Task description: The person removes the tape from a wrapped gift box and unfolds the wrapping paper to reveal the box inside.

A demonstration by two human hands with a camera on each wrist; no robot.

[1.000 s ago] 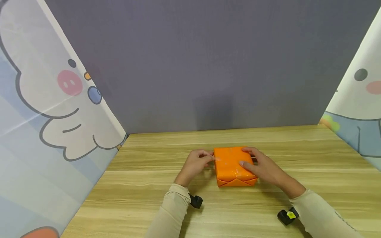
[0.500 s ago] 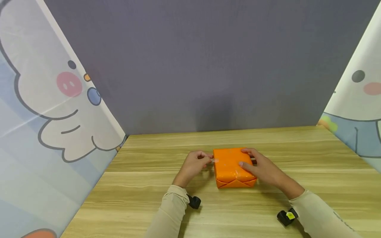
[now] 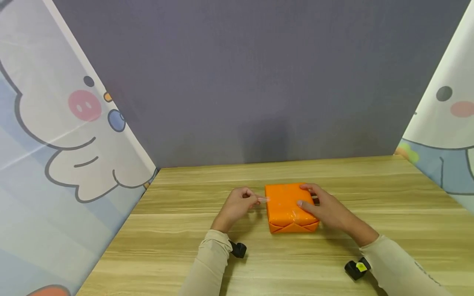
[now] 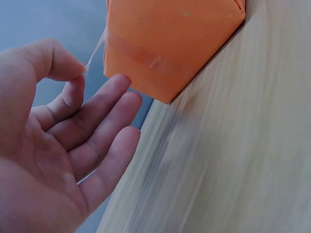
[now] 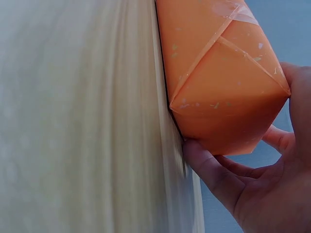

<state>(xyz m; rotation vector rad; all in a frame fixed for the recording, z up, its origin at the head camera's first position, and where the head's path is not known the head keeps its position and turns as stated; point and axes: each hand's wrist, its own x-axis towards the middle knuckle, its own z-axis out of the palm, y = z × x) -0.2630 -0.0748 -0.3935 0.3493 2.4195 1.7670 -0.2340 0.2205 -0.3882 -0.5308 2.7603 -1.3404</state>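
An orange paper-wrapped box (image 3: 286, 207) sits on the wooden table, its near end folded into a triangular flap. Between thumb and index finger, my left hand (image 3: 237, 205) pinches the end of a clear tape strip (image 3: 263, 199). That tape stretches from the fingertips to the top left edge of the box; in the left wrist view the strip (image 4: 96, 52) hangs taut while the other fingers stay loosely extended. My right hand (image 3: 327, 209) grips the box's right side, thumb on top. In the right wrist view fingers wrap round the lower corner of the box (image 5: 223, 97).
The wooden table (image 3: 166, 255) reaches back to a grey panel (image 3: 259, 82). Cartoon-printed sheets (image 3: 85, 164) stand at the left and right sides. Black wrist cameras (image 3: 238, 249) ride on both wrists.
My left hand has drawn back to the left, away from the box, and more of the clear tape shows between them. The right hand and the box stay in place.
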